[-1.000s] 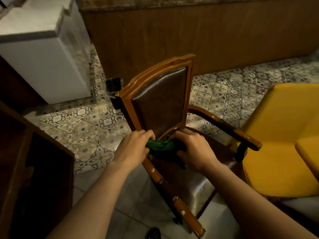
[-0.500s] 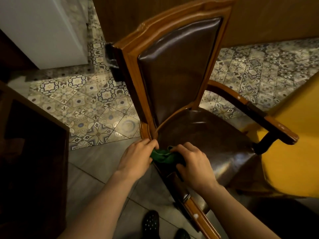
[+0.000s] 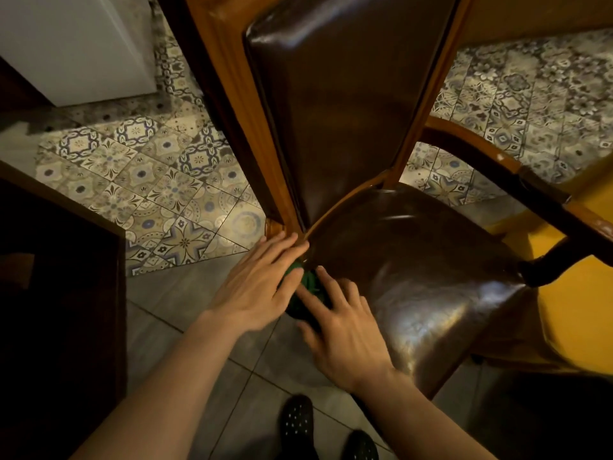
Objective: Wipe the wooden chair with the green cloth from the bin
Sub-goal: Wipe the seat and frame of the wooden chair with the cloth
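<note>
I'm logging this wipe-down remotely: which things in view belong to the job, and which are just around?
Job:
- wooden chair
- green cloth, pressed at the seat's near corner
- left hand and right hand, both flat on the cloth

Just around:
- yellow chair
- white cabinet
- dark wooden furniture
- patterned floor tiles

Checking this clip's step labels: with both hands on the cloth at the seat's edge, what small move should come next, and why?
Probably slide the green cloth forward along the chair's near edge. Both the left hand and right hand lie flat on it, fingers spread, beside the backrest corner, and the seat ahead looks unwiped, though I can't be sure.
</note>
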The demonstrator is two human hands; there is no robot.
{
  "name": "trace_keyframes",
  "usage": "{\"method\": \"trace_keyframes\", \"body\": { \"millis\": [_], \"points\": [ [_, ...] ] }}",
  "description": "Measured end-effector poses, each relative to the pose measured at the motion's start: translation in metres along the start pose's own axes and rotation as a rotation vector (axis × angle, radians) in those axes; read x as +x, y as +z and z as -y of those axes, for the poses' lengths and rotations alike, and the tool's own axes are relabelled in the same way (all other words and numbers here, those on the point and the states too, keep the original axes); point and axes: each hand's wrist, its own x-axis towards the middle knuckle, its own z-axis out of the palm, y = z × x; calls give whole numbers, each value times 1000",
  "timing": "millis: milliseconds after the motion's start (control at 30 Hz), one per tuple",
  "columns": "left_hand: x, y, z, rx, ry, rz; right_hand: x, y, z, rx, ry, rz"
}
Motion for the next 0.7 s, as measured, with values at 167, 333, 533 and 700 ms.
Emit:
{"method": "trace_keyframes", "body": {
  "millis": [167,333,533,700],
  "points": [
    [13,23,12,118,-19,22,13,18,8,-91,-2,-22],
    [10,34,22,135,23,-1,-3,21,-16,-84,-65,-50],
    [9,48,14,211,-11,-77,-49,12,-27,-128,-73,-24],
    [11,49,16,187,3,-97,-44,11,-15,-127,6,-21]
  ]
}}
